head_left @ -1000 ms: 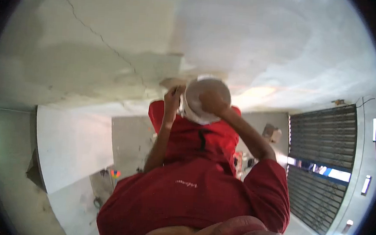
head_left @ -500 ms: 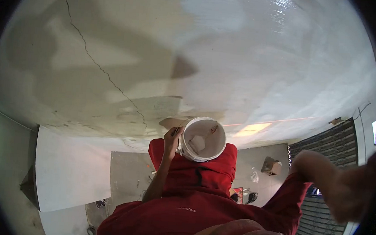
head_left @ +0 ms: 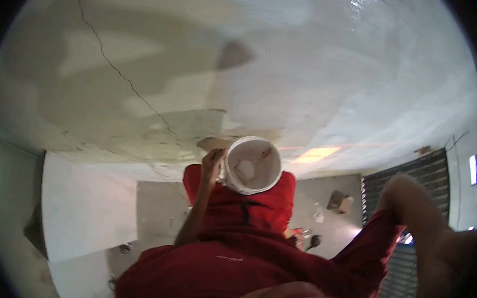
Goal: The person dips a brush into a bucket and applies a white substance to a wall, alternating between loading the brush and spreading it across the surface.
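A white bucket [head_left: 272, 164] stands out in front of my lap, its open mouth facing me. Inside lies a pale lump [head_left: 245, 170], and white smears coat its walls. The fingers of my left hand [head_left: 212, 164] are closed on the bucket's left rim. On the right, my bent right arm [head_left: 418, 206] is raised close to the camera. The hand at its end fades into the dark image edge, and its fingers do not show.
A wall [head_left: 319, 83] with a long crack and glossy pale patches fills the upper view. A white panel [head_left: 87, 205] stands at left, a slatted shutter [head_left: 428, 177] at right. On the floor lie a box [head_left: 340, 202] and small items behind me.
The view has shifted slightly, so the bucket sits a little higher and further left. My right arm has swung, and its hand has moved out toward the lower right edge.
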Motion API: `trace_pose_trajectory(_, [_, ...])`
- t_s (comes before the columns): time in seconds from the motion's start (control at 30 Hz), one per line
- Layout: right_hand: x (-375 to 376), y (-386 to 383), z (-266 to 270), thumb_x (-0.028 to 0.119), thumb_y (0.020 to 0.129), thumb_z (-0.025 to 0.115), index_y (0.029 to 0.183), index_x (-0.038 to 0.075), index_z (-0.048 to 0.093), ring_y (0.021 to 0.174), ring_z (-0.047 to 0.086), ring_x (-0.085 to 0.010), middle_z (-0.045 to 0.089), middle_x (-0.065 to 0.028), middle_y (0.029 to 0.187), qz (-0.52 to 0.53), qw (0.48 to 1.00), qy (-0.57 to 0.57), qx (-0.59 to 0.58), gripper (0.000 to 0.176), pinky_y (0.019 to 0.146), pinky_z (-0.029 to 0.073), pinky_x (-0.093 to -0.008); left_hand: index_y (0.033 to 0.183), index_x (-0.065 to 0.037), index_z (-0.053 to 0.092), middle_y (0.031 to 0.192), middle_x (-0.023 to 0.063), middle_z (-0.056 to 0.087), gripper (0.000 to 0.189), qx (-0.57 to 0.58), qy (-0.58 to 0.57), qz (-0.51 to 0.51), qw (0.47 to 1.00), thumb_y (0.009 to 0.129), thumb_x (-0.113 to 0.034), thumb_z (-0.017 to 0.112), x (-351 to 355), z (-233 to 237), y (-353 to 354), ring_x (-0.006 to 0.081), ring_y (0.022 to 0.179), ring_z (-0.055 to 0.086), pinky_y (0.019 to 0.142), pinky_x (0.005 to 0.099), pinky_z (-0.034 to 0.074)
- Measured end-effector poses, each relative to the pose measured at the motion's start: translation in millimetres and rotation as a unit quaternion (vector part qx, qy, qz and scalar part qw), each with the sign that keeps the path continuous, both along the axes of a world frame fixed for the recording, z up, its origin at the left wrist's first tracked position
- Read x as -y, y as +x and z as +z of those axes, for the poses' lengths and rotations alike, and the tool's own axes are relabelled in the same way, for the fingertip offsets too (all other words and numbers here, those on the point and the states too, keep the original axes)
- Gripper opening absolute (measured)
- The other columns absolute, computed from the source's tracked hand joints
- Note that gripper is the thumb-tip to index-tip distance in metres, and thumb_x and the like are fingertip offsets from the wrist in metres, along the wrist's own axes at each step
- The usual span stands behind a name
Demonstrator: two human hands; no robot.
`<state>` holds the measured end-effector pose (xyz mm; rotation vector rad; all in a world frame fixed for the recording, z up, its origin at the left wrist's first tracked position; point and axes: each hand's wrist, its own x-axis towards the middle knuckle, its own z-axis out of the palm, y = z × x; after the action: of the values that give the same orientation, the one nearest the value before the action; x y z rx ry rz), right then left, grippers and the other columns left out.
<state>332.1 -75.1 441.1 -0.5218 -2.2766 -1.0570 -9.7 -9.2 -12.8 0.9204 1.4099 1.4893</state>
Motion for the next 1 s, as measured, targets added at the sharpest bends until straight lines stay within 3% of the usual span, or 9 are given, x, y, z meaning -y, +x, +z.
trace_pose_trajectory(0.07, [0,1,-4,0.013,0.067,0.077,0.098,0.003,0.065,0.080,0.064,-0.0217,0.064,-0.0107,0.096,0.000,1.000,0.003,0.013,0.035,0.071,0.051,-0.0314,0.088,0.000,0.064,0.069,-0.0023,0.053,0.027,0.014,-0.002,0.015,1.000,0.084,-0.026,0.067,-8,12,20,0.0048,0.062,0.043,0.056,0.0212,0.035])
trace_pose_trajectory(0.1, [0,4,-8,0.013,0.067,0.077,0.098,0.003,0.065,0.080,0.064,-0.0216,0.064,-0.0107,0.096,-0.007,1.000,0.005,0.006,0.035,0.070,0.051,-0.0313,0.089,0.001,0.064,0.074,-0.0005,0.056,0.026,0.012,-0.066,0.015,0.998,0.085,-0.025,0.066,-6,34,13,0.0063,0.068,0.047,0.061,0.0215,0.038])
trace_pose_trajectory(0.2, [-4,10,0,0.012,0.067,0.077,0.098,0.002,0.065,0.080,0.064,-0.0215,0.064,-0.0107,0.096,-0.011,1.000,-0.012,-0.006,0.035,0.070,0.051,-0.0310,0.090,0.002,0.063,0.078,0.0007,0.058,0.024,0.014,-0.090,-0.007,0.996,0.086,-0.022,0.065,-4,15,5,0.0077,0.074,0.049,0.069,0.0222,0.040])
trace_pose_trajectory(0.3, [-4,17,6,0.012,0.067,0.077,0.098,0.002,0.065,0.079,0.064,-0.0213,0.064,-0.0107,0.096,-0.027,0.999,-0.010,-0.018,0.035,0.070,0.051,-0.0307,0.089,0.003,0.062,0.078,-0.0009,0.058,0.023,0.013,-0.030,0.004,0.999,0.087,-0.020,0.064,-3,25,10,0.0060,0.074,0.047,0.067,0.0215,0.040])
trace_pose_trajectory(0.47, [-4,26,10,0.012,0.066,0.077,0.098,0.002,0.064,0.079,0.064,-0.0211,0.064,-0.0107,0.096,-0.044,0.999,-0.014,-0.017,0.036,0.069,0.051,-0.0303,0.090,0.002,0.063,0.081,-0.0010,0.058,0.023,0.053,-0.079,0.009,0.995,0.086,-0.020,0.065,0,31,7,0.0058,0.075,0.048,0.068,0.0214,0.040])
trace_pose_trajectory(0.6, [-3,33,12,0.012,0.066,0.077,0.098,0.001,0.064,0.078,0.063,-0.0209,0.064,-0.0106,0.095,-0.069,0.997,-0.001,-0.027,0.036,0.069,0.051,-0.0299,0.094,0.003,0.064,0.081,0.0002,0.060,0.026,0.001,-0.053,0.010,0.999,0.085,-0.022,0.067,-6,18,8,0.0067,0.075,0.050,0.069,0.0226,0.041])
trace_pose_trajectory(0.7, [-1,41,18,0.011,0.066,0.077,0.098,0.001,0.064,0.078,0.063,-0.0207,0.064,-0.0106,0.095,-0.088,0.996,-0.009,-0.021,0.036,0.068,0.051,-0.0296,0.095,0.004,0.064,0.083,0.0012,0.062,0.028,0.037,-0.070,0.008,0.997,0.084,-0.022,0.067,-6,4,6,0.0074,0.078,0.051,0.072,0.0244,0.042])
trace_pose_trajectory(1.0, [-21,46,8,0.011,0.065,0.078,0.098,0.000,0.063,0.077,0.063,-0.0203,0.063,-0.0106,0.094,-0.112,0.993,-0.018,0.018,0.037,0.068,0.051,-0.0287,0.098,0.004,0.063,0.086,0.0026,0.063,0.030,0.037,-0.078,0.001,0.996,0.083,-0.022,0.067,-9,20,13,0.0092,0.079,0.053,0.073,0.0249,0.043])
